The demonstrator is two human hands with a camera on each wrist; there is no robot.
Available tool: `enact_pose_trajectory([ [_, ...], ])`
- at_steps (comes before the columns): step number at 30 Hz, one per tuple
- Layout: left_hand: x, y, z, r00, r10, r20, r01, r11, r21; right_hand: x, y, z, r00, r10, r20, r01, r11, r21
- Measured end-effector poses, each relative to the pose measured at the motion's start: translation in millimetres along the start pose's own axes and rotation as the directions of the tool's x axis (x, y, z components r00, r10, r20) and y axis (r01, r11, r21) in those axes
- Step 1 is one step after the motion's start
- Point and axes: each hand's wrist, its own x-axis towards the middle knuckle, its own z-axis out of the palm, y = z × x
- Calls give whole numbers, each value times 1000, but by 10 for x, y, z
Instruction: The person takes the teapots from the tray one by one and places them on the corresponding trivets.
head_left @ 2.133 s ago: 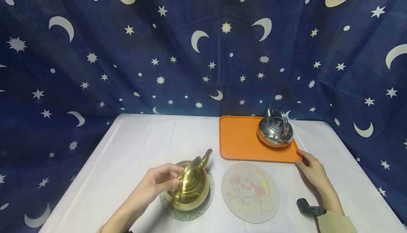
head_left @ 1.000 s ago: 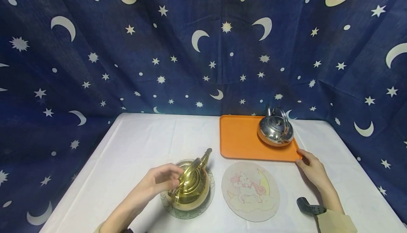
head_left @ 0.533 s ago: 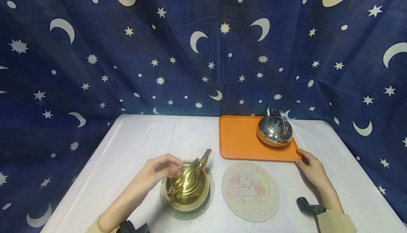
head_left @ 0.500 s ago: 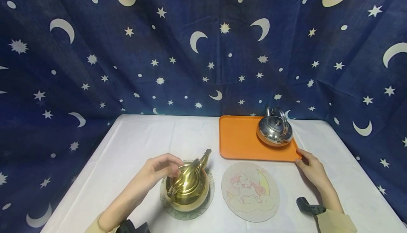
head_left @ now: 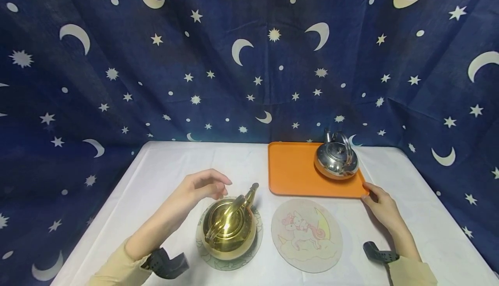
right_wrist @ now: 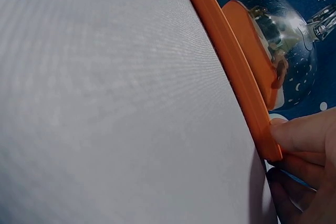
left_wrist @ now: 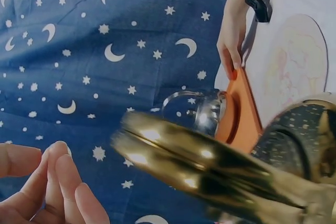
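Observation:
A shiny gold kettle (head_left: 239, 245) stands on a round patterned mat (head_left: 228, 265), its spout pointing to the back right. My left hand (head_left: 196, 192) hovers over the kettle's back left side, loosely bent, with nothing in its fingers. In the left wrist view the gold handle (left_wrist: 199, 161) shows apart from the fingertips. My right hand (head_left: 383, 210) pinches the front right corner of an orange tray (head_left: 292, 171), thumb on the rim (right_wrist: 231, 56) and fingers at its outer side. On the tray's right half sits a silver kettle (head_left: 336, 162), upright.
A round mat with a pink unicorn drawing (head_left: 308, 249) lies right of the gold kettle, in front of the tray. A white cloth (head_left: 175, 160) covers the table. Behind hangs a dark blue curtain (head_left: 218, 56) with moons and stars.
My left hand has let go of the gold kettle's handle and moved up and back from it. The gold kettle stays on its mat; my right hand and the tray have not moved.

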Motion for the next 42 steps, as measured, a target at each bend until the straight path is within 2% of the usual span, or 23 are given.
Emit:
enact_pose_trajectory([
  [9, 142, 229, 15, 999, 44, 25, -44, 999, -14, 13, -25, -17, 1000, -10, 1, 10, 1000, 4],
  [24, 442, 528, 179, 991, 96, 91, -89, 993, -80, 14, -38, -33, 1000, -8, 8, 8, 1000, -1],
  [33, 628, 616, 286, 992, 71, 108, -51, 983, -175, 4, -20, -23, 1000, -2, 13, 1, 1000, 9],
  [42, 899, 650, 393, 988, 37, 148, 1, 969, -246, -18, -23, -36, 1000, 1, 25, -2, 1000, 8],
])
